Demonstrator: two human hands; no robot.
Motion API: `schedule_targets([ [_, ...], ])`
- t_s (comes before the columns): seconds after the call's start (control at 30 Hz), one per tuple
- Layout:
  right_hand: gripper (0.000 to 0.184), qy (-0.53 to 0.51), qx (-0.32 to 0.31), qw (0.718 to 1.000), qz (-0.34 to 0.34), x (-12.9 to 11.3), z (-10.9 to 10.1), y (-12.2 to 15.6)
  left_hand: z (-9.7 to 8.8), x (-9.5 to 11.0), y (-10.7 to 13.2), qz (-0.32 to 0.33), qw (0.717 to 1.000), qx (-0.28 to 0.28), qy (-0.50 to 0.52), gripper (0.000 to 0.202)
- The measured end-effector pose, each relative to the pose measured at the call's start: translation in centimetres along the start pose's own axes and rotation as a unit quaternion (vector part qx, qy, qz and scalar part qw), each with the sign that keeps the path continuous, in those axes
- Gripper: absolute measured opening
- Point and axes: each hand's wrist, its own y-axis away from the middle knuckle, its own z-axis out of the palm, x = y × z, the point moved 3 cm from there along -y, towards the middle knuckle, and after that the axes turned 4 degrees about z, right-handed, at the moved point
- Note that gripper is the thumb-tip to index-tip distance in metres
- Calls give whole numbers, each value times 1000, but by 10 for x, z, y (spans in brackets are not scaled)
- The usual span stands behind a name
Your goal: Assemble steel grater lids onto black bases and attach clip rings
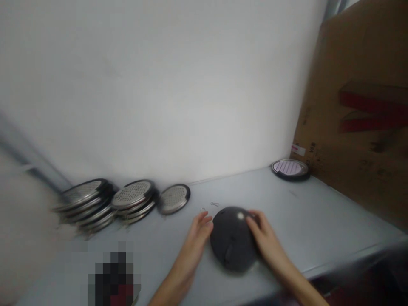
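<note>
A dark grey round disc [232, 240] lies on the grey worktop [318, 221] in front of me. My left hand [199, 231] rests against its left edge with the fingers curled round the rim. On the disc's right edge sits my right hand [263, 233], fingers bent over the rim. Both hands grip the disc between them. A small wire clip [215, 204] lies just beyond the disc.
Stacks of round perforated metal discs [86, 202] [135, 199] lean at the back left, with one more [174, 198] beside them. Another disc [290, 168] lies at the back right by a cardboard box [360, 110]. A white wall stands behind.
</note>
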Motion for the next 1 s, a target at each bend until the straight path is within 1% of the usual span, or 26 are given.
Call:
schedule_targets([
  [0.03,38,3,-1,1000,2,4,-1,-3,-3,0,-5,33,997,4,-68,52],
  [0.07,39,3,-2,1000,5,7,-2,-6,-4,1,-9,69,986,2,-151,48],
  [0.1,43,0,-1,1000,10,10,-3,-8,-3,2,-14,106,965,-9,-239,44],
  [0.13,49,-7,3,1000,17,13,-3,-10,-1,3,-20,140,937,-22,-320,44],
  [0.2,63,-32,14,999,34,16,-3,-13,5,7,-36,185,881,-41,-434,47],
  [0.23,71,-45,17,998,40,18,-2,-14,8,9,-45,192,865,-42,-461,47],
  [0.33,86,-49,27,998,35,22,-1,-15,13,11,-80,177,855,-42,-486,36],
  [0.4,87,-23,37,999,13,21,-2,-15,13,9,-101,159,851,-46,-499,23],
  [0.43,86,-9,41,999,0,21,-3,-15,13,7,-109,150,850,-50,-502,20],
  [0.5,81,9,44,999,-19,19,-5,-14,11,2,-121,134,852,-61,-502,26],
  [0.6,75,13,48,998,-31,15,-7,-15,8,-3,-125,116,867,-71,-480,33],
  [0.67,69,6,59,997,-40,11,-8,-13,6,-2,-121,107,883,-70,-452,29],
  [0.7,66,3,69,996,-49,9,-7,-12,6,0,-117,105,893,-67,-432,24],
  [0.77,60,5,94,993,-78,2,-4,-6,8,7,-107,106,916,-60,-382,11],
  [0.83,50,7,99,989,-114,-10,0,3,14,15,-92,111,941,-60,-313,7],
  [0.9,42,-8,72,989,-127,-23,5,11,23,22,-74,111,964,-76,-230,7],
  [1.0,37,-66,6,994,-91,-40,8,19,36,28,-44,98,984,-96,-118,20],
])
